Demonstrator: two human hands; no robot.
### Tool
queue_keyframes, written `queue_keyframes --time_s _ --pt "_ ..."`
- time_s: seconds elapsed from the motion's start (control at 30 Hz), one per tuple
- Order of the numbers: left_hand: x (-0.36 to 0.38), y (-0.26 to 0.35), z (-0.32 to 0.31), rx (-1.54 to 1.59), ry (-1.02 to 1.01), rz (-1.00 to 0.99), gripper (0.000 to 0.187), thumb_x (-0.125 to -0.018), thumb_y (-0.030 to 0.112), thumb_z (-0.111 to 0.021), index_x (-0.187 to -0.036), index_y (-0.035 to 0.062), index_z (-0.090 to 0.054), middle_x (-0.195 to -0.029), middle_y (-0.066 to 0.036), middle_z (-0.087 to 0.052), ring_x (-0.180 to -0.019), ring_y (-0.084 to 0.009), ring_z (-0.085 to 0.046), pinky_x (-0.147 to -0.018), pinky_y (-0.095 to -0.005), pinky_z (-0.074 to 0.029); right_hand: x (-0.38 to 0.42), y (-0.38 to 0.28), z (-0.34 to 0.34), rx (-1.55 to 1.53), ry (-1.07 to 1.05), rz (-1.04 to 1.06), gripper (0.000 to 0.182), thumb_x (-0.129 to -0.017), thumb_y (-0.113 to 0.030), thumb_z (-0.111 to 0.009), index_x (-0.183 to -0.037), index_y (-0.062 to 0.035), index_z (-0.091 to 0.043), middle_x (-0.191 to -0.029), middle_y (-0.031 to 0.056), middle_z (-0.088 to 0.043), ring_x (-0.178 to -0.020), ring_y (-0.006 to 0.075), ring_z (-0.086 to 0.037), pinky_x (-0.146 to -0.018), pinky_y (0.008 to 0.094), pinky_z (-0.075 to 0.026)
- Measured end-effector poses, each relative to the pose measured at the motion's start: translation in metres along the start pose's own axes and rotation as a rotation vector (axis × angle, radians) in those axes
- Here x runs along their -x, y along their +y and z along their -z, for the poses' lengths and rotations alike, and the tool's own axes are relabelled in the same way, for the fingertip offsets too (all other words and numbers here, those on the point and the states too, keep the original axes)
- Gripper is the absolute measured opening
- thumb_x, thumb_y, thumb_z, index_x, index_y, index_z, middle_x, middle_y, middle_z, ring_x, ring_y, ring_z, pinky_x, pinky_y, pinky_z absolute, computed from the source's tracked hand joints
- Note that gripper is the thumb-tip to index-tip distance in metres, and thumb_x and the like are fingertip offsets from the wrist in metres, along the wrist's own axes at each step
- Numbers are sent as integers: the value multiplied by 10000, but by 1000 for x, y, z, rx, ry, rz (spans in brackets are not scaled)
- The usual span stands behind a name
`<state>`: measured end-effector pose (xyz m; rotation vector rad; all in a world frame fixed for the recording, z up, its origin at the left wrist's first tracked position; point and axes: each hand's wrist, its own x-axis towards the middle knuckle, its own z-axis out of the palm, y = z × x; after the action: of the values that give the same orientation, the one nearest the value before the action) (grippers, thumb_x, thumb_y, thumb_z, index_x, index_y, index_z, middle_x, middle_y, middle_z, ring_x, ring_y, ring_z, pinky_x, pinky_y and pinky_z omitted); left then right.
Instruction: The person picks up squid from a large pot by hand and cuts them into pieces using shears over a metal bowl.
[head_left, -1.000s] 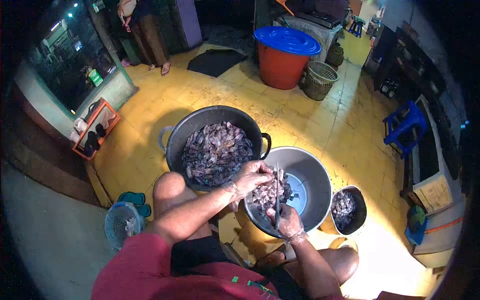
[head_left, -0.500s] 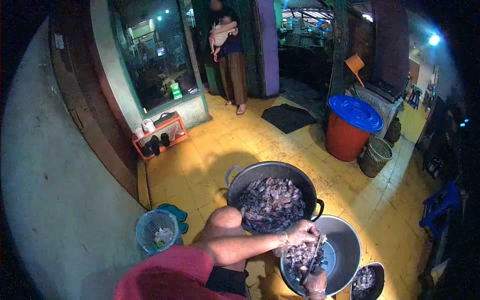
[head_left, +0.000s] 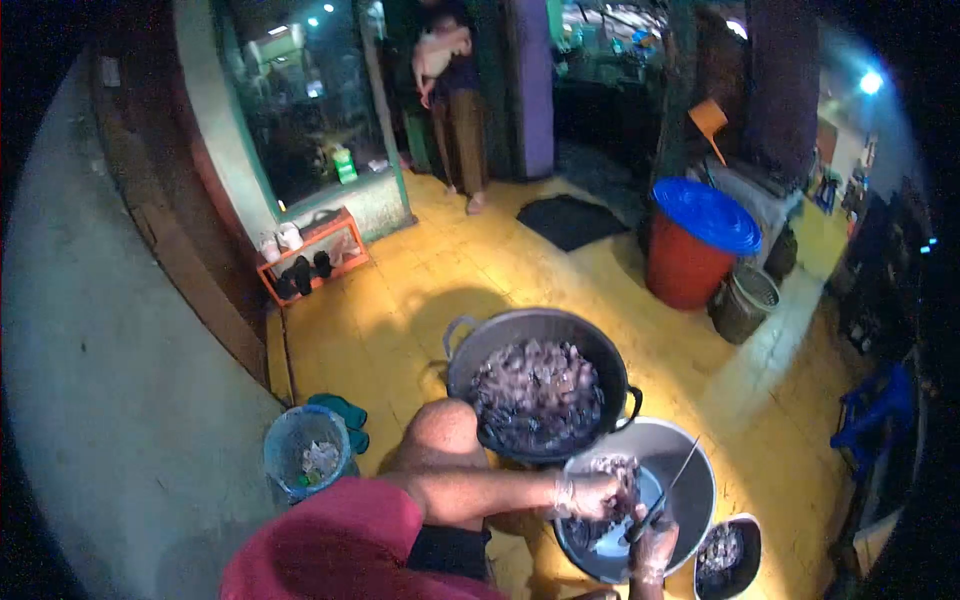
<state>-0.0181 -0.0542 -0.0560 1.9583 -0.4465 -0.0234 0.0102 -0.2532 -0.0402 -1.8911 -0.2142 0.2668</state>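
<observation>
Over the grey basin [head_left: 702,470], my left hand [head_left: 592,496], in a clear glove, has its fingers closed around a dark, slimy piece that I cannot make out clearly. My right hand [head_left: 655,548], also gloved, grips a knife [head_left: 677,478] at the basin's lower right, its blade pointing up and to the right. Dark and pale pieces lie in the basin below my left hand. Touching the basin at the upper left is a large dark pot [head_left: 605,350] holding a heap of dark, pinkish pieces [head_left: 540,390]. A small container [head_left: 752,575] at the lower right holds similar pieces.
A mesh basket [head_left: 278,462] with scraps stands beside green sandals [head_left: 345,412] at the left. A person [head_left: 460,110] carrying a baby stands by the doorway. Farther right are a red barrel [head_left: 685,265] with a blue lid, a wicker bin [head_left: 745,305] and a blue stool [head_left: 872,410].
The knife has swung away from my left hand and now tilts up to the right. My left hand has moved slightly down and left. The whole view has shifted a little.
</observation>
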Motion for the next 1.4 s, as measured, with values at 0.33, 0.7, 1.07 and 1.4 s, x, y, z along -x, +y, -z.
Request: queue_keyframes --time_s 0.33,0.7,1.07,1.4 --pt "5 -5 160 -746 -115 537 266 -792 201 -591 -1022 134 -708 -1007 -138 -692 -941 -292 -666 -852 -405 -516 14 -41 -2 -41 -161 -173 290 -837 -197 -721 -1016 21 -653 -782 87 -672 -664 168 -625 -610 312 -502" --pt "7 -141 194 -884 308 841 446 -800 445 -657 -1006 50 -681 -1047 -204 -674 -962 -326 -665 -840 -416 -530 18 -49 1 189 -211 -44 472 -781 -372 -758 -1023 16 -640 -860 225 -682 -839 359 -676 -734 421 -505" --pt "9 -130 186 -763 294 860 289 -841 68 -464 -1003 -31 -682 -1099 -265 -633 -1021 -365 -645 -881 -463 -514 17 -49 1 253 -246 -8 384 -762 -315 -769 -947 6 -669 -847 213 -691 -801 344 -675 -738 404 -495" --pt "-27 -1 189 -37 439 800 322 -965 358 -554 -1115 80 -617 -786 -91 -647 -732 -160 -646 -615 -330 -524 10 -23 -1 232 -210 94 382 -767 -269 -732 -960 54 -663 -755 171 -686 -691 245 -668 -652 369 -510"
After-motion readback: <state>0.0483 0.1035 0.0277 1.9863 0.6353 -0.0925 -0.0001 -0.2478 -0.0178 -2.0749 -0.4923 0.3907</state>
